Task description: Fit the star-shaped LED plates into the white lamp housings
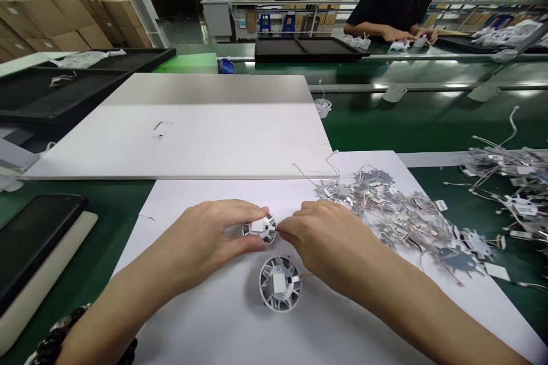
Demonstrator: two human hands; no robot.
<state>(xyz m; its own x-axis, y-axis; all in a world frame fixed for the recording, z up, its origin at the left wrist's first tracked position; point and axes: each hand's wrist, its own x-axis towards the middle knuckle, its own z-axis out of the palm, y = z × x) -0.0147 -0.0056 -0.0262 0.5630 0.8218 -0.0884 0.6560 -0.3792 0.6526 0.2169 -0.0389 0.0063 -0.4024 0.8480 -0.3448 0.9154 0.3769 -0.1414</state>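
My left hand (pixel 201 236) grasps round white slotted plastic disc (pixel 262 228) | my right hand (pixel 325 242) pinches its rim | matching second disc (pixel 279 283) lies on white paper sheet (pixel 205 319)

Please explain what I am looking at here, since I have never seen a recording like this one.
This is one picture from a camera worn on a person's head, looking down at their own bare hands. The left hand grips a round spoked part with a white block at its centre, and the fingertips of the right hand are at its edge. A second such part lies on a white sheet on a green workbench, beside a heap of flat, star-shaped silvery pieces with wires. Another person works farther along.
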